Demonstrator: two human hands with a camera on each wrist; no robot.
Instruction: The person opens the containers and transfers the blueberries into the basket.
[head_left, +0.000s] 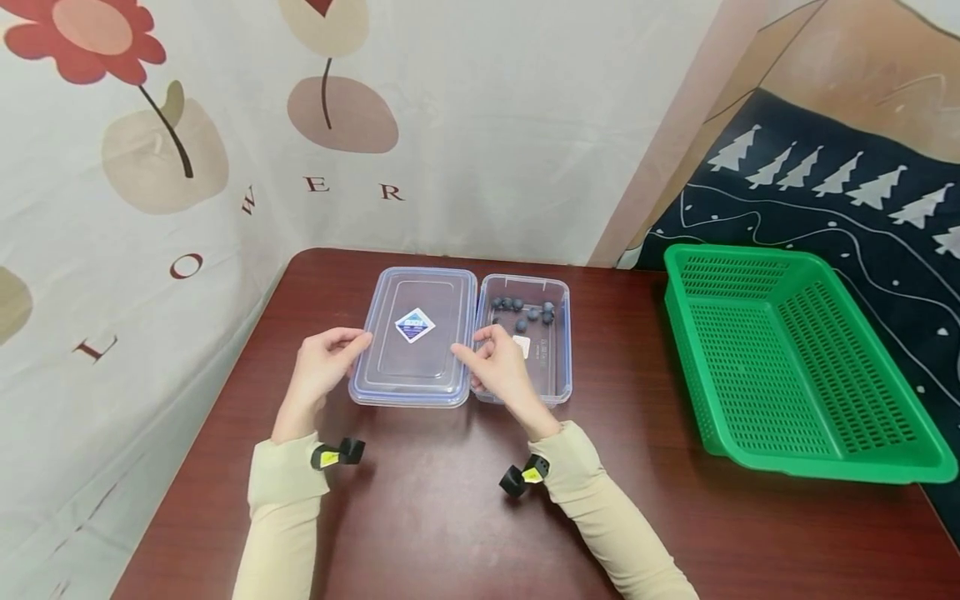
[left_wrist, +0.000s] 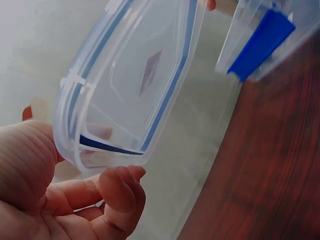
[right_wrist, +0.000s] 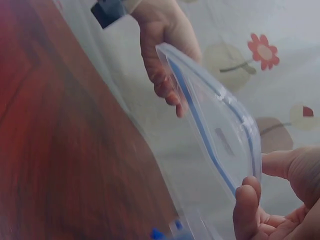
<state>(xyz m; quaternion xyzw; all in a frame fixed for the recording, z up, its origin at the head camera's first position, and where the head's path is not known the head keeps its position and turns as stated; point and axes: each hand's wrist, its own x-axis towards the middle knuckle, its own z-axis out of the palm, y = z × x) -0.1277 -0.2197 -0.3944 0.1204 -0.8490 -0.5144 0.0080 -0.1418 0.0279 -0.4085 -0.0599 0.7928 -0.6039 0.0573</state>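
A clear lid [head_left: 420, 362] is held between two hands just to the left of an uncovered box [head_left: 558, 367], in which a scatter of dark berries [head_left: 521, 325] can be seen, most of them gathered at the far end. The work is judged to be partway along: the lid is off and in hand, the berries lie inside the box, and the box has not been closed. Whether the lid is being taken away or brought back cannot be told from this instant.

The lid's far-from-box edge is pinched by the left hand [head_left: 318, 367], its fingers bent at the rim. The edge nearest the box is gripped by the right hand [head_left: 501, 367], the thumb laid over the rim, part of the box's wall being hidden behind that hand. In the wrist views the lid is seen tilted, its blue seal showing; whether the box is touched by it cannot be made out. Both forearms are stretched forward from the box's near side, across the table [head_left: 420, 517]. Well to the right of the box, a green basket [head_left: 772, 392] is left untouched.
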